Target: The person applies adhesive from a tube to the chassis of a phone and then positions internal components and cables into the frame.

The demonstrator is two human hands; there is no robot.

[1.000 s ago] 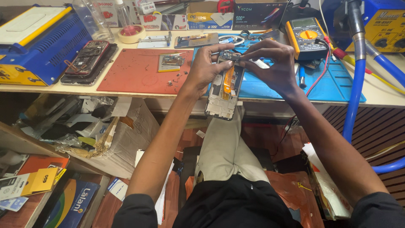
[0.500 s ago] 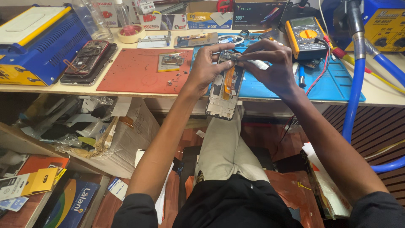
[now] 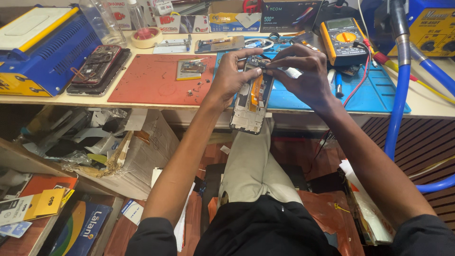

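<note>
Gripping the opened phone [image 3: 250,102] above the bench edge, our left hand [image 3: 231,78] clasps its stiff frame while our right hand [image 3: 303,76] pinches fragile upper internals; we hold edges only.

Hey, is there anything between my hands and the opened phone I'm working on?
No. The left hand already grips the opened phone frame with its orange inner part, held over the bench edge, and the right hand pinches at its top end. Nothing visible lies between them.
</note>
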